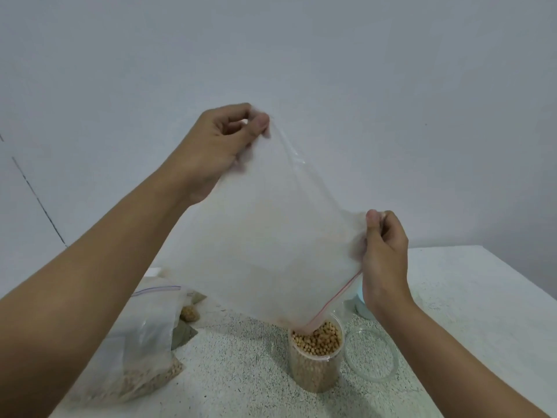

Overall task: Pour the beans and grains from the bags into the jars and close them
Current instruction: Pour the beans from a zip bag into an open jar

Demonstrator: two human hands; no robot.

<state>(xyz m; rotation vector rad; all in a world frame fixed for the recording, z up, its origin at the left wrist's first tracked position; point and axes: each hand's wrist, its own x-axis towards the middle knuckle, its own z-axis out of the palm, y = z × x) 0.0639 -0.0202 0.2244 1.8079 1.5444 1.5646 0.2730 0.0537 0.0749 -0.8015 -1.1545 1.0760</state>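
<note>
At centre frame in the head view, the clear bag (265,230) hangs corner-down, its long axis running from the left hand (217,146), pinching the top corner between thumb and curled fingers, to the mouth dipped in the jar (313,375) at lower centre. The right hand (384,254) pinches the zip-edge corner, lower and nearer the jar, whose beans (319,339) reach almost to the rim.

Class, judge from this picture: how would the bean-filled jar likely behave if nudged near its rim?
The jar looks tall and narrow, so a high nudge might tip it. Beans fill it to the rim, so it is probably heavy for its size. It stands open, so tipping would likely spill them.
</note>
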